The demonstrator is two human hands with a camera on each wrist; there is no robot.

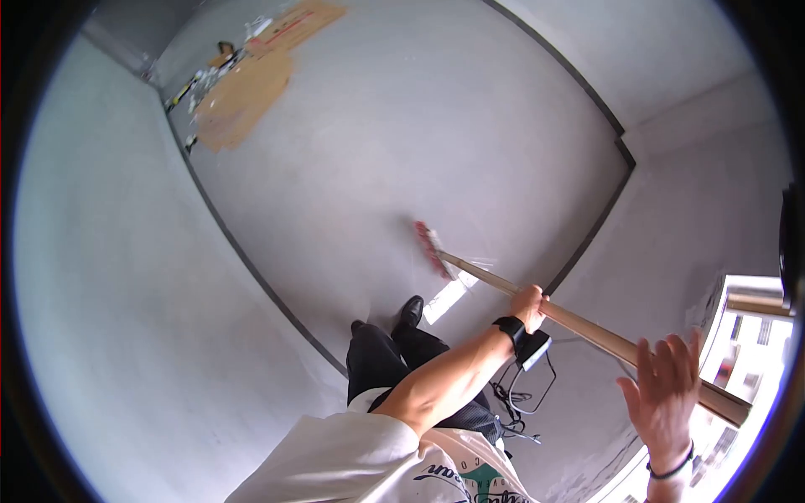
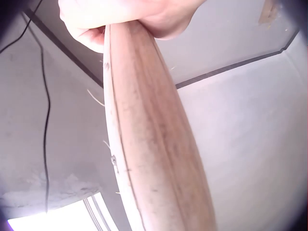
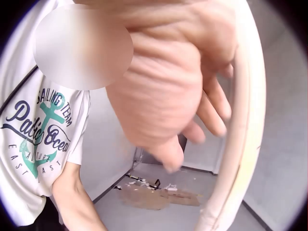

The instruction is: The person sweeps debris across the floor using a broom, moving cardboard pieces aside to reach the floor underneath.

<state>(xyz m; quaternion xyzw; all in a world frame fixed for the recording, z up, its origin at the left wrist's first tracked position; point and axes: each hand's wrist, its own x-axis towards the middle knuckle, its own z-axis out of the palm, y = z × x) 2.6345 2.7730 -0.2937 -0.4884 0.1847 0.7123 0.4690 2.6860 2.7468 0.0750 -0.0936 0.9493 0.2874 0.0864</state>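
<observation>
A long wooden-handled broom [image 1: 591, 332] slants across the head view, its blurred red-and-white head [image 1: 431, 251] down on the grey floor. My left hand [image 1: 528, 308] grips the handle partway along its length. In the left wrist view, that hand [image 2: 130, 17] wraps round the handle [image 2: 149, 125] at the top of the picture. Near the handle's upper end, my right hand [image 1: 667, 390] is raised with its fingers spread. Seen from the right wrist, the right hand [image 3: 159, 86] has its fingers extended beside the handle [image 3: 245, 120].
Flattened brown cardboard [image 1: 243, 101] lies at the far left corner, with small litter along the wall. Dark skirting [image 1: 243, 251] edges the floor. My shoe [image 1: 411, 310] stands near a bright light patch. A window [image 1: 746, 344] is at the right. Black cables [image 1: 520, 398] hang by my waist.
</observation>
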